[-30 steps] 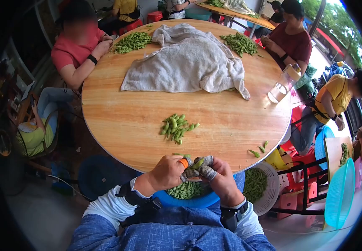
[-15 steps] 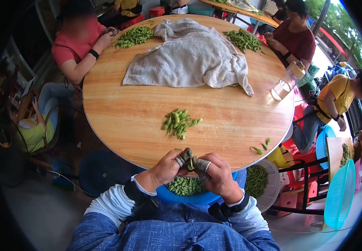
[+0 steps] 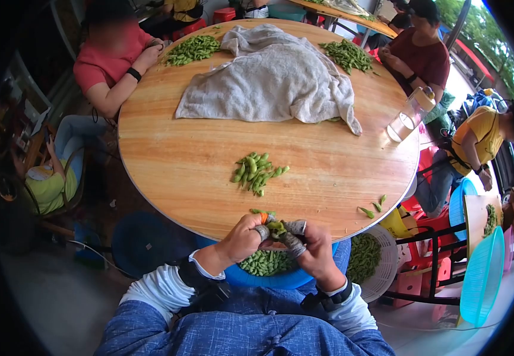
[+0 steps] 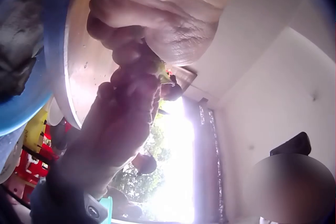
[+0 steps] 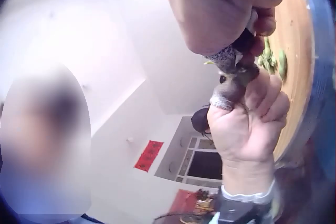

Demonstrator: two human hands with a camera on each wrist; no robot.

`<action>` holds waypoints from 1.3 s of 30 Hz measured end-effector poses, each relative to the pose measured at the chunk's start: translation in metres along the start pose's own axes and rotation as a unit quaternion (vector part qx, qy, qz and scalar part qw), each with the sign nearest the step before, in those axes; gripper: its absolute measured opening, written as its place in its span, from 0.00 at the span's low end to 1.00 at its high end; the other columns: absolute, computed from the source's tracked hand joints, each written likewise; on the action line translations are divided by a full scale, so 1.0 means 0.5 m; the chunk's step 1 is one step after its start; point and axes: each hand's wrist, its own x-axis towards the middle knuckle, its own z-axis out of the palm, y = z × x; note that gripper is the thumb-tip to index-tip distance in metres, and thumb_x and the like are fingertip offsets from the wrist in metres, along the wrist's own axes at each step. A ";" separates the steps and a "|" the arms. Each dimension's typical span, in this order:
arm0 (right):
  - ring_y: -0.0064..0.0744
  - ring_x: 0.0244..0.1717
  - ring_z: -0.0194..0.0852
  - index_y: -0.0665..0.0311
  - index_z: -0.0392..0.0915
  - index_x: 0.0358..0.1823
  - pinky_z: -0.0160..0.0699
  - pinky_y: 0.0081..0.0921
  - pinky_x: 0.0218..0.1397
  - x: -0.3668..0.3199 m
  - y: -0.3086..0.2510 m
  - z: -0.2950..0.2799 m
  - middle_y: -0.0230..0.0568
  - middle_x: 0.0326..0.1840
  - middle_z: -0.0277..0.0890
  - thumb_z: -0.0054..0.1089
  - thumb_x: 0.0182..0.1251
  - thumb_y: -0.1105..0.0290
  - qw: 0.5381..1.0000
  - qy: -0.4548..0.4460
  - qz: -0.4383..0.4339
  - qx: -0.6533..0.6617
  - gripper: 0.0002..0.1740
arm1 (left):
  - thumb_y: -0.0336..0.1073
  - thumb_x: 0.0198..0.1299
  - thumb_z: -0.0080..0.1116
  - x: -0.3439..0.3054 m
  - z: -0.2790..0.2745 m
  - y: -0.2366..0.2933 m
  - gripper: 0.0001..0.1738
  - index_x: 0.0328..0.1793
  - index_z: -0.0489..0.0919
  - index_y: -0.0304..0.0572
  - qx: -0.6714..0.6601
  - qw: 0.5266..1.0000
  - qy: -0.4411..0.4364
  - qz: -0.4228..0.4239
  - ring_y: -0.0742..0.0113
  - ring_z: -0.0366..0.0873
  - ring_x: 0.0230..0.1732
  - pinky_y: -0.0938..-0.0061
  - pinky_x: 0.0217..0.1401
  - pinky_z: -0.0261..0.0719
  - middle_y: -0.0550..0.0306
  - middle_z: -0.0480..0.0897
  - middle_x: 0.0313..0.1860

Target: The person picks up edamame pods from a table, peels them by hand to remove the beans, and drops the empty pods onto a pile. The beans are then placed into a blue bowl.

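Over the table's near edge, in the head view, my left hand point(image 3: 240, 240) and right hand point(image 3: 317, 252) meet at a green soybean pod point(image 3: 276, 228). Both pinch it between thumb and finger. Grey wraps point(image 3: 295, 226) cover the thumb and finger tips, and an orange band point(image 3: 263, 218) shows on the left hand. Below the hands is a blue basin point(image 3: 269, 281) of green beans point(image 3: 266, 263). In the right wrist view, the left hand point(image 5: 249, 124) is palm up to the camera; the pod is mostly hidden by fingers.
A small pile of pods point(image 3: 254, 172) lies ahead on the round wooden table point(image 3: 197, 154), with a few loose pods point(image 3: 366, 212) to the right. Farther back are a grey cloth point(image 3: 269, 77) and a water bottle point(image 3: 410, 115). A white basket point(image 3: 386, 261) stands right. People sit around.
Both hands turned inward around the pod half a second ago, then turned back, showing the orange band again. They stay close together over the basin.
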 end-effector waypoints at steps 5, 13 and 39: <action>0.20 0.33 0.70 0.74 0.72 0.37 0.70 0.17 0.37 -0.005 0.023 -0.001 0.36 0.31 0.75 0.52 0.54 0.80 0.997 0.070 0.007 0.006 0.08 | 0.34 0.59 0.46 -0.001 0.011 0.013 0.11 0.45 0.69 0.37 0.066 0.997 0.002 0.030 0.81 0.67 0.29 0.86 0.33 0.67 0.65 0.71 0.33; 0.20 0.37 0.70 0.73 0.72 0.39 0.69 0.16 0.41 0.001 0.017 0.000 0.35 0.35 0.74 0.50 0.56 0.80 0.999 0.035 0.032 0.003 0.09 | 0.32 0.54 0.55 0.010 0.006 0.003 0.12 0.40 0.66 0.37 0.013 0.999 0.025 0.043 0.78 0.73 0.32 0.83 0.36 0.73 0.61 0.74 0.34; 0.41 0.26 0.69 0.65 0.74 0.41 0.67 0.28 0.31 0.003 0.017 0.011 0.45 0.24 0.71 0.53 0.40 0.83 0.976 0.100 -0.136 -0.138 0.20 | 0.27 0.57 0.45 -0.012 0.046 0.013 0.11 0.46 0.70 0.42 -0.209 0.975 0.076 -0.006 0.74 0.74 0.35 0.85 0.31 0.70 0.62 0.75 0.39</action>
